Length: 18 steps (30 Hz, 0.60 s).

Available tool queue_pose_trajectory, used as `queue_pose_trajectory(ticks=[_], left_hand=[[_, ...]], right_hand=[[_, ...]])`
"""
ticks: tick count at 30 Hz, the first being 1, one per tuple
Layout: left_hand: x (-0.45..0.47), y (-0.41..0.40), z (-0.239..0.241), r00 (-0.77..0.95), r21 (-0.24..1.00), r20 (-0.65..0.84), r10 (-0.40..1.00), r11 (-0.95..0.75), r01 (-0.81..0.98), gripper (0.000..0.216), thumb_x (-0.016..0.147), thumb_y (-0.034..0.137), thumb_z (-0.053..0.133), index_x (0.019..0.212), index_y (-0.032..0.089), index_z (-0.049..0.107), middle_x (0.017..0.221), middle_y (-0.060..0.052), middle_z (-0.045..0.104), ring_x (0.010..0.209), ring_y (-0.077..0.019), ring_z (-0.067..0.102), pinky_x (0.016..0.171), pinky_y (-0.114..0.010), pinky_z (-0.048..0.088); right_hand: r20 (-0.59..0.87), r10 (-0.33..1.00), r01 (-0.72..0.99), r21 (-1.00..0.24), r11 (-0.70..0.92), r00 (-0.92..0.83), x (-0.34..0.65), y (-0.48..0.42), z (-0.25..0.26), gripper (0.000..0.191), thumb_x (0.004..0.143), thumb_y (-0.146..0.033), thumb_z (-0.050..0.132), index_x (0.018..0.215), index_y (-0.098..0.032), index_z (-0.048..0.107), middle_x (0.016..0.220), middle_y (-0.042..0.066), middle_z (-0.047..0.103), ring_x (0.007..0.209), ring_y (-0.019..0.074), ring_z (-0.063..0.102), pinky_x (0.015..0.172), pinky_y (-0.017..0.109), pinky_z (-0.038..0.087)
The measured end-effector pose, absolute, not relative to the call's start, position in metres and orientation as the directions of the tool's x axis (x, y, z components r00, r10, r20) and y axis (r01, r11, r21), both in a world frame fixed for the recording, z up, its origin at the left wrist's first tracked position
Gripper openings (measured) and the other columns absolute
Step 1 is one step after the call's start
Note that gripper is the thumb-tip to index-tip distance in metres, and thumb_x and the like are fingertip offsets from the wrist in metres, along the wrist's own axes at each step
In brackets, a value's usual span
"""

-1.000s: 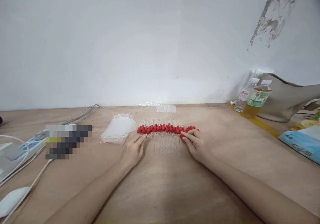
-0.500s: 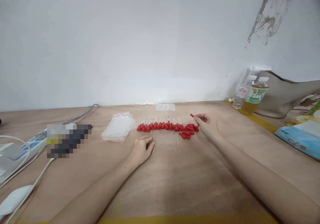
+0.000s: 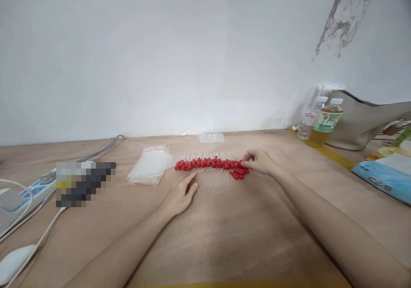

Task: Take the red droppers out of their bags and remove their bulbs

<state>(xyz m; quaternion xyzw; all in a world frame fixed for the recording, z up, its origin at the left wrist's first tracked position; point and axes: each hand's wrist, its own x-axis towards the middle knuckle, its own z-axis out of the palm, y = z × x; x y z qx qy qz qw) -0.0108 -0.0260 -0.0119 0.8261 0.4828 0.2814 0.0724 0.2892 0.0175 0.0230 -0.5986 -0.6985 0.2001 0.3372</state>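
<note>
A row of droppers with red rubber bulbs (image 3: 202,163) runs across the middle of the table, their clear tubes pointing toward the wall. In front of it lie bare clear tubes (image 3: 213,183), side by side. At the row's right end sits a small pile of loose red rubber bulbs (image 3: 236,174). My left hand (image 3: 181,194) rests on the table against the left side of the bare tubes, thumb and fingers apart. My right hand (image 3: 259,161) is at the pile, thumb and forefinger pinched on a red bulb, its end partly hidden.
A stack of clear zip bags (image 3: 150,164) lies left of the row, and another bag (image 3: 211,138) near the wall. Further left are a power strip (image 3: 41,183), cables and a white mouse-like object (image 3: 16,262). Bottles (image 3: 326,123), a grey bag (image 3: 353,125) and a blue tissue pack (image 3: 382,179) stand right.
My right hand has moved left and down with a red bulb, from right of the pile onto it. My left hand stays beside the tubes, its fingers a little more spread.
</note>
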Motion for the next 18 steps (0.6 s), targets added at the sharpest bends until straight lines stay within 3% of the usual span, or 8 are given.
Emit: queue_pose_trajectory(ticks=[5, 12, 18], left_hand=[[-0.012, -0.026, -0.013, 0.411, 0.386, 0.367, 0.834, -0.539, 0.748, 0.041, 0.086, 0.03, 0.035, 0.124, 0.015, 0.042, 0.124, -0.007, 0.049, 0.113, -0.0193, 0.047, 0.096, -0.036, 0.038], [-0.014, -0.024, -0.014, 0.441, 0.354, 0.351, 0.826, -0.553, 0.754, 0.043, 0.085, 0.025, 0.036, 0.127, 0.014, 0.039, 0.127, -0.008, 0.046, 0.117, -0.0194, 0.043, 0.099, -0.037, 0.035], [-0.012, -0.026, -0.01, 0.451, 0.359, 0.322, 0.833, -0.548, 0.756, 0.044, 0.085, 0.023, 0.034, 0.128, 0.013, 0.037, 0.129, -0.009, 0.044, 0.119, -0.0195, 0.04, 0.1, -0.038, 0.034]], right_hand=[[0.15, 0.982, 0.746, -0.639, 0.187, -0.117, 0.291, 0.01, 0.032, 0.016, 0.061, -0.033, 0.059, 0.059, -0.017, 0.061, 0.059, -0.001, 0.062, 0.055, 0.01, 0.052, 0.049, 0.019, 0.037], [0.161, 0.984, 0.855, -0.519, 0.019, 0.076, 0.282, 0.023, 0.038, 0.022, 0.07, -0.037, 0.052, 0.073, -0.019, 0.064, 0.071, 0.0, 0.066, 0.066, 0.0109, 0.057, 0.056, 0.018, 0.039], [0.021, 0.991, 0.919, -0.377, -0.117, 0.135, 0.258, 0.055, 0.033, 0.02, 0.063, -0.036, 0.057, 0.065, -0.017, 0.064, 0.071, 0.007, 0.065, 0.074, 0.0211, 0.06, 0.063, 0.028, 0.04]])
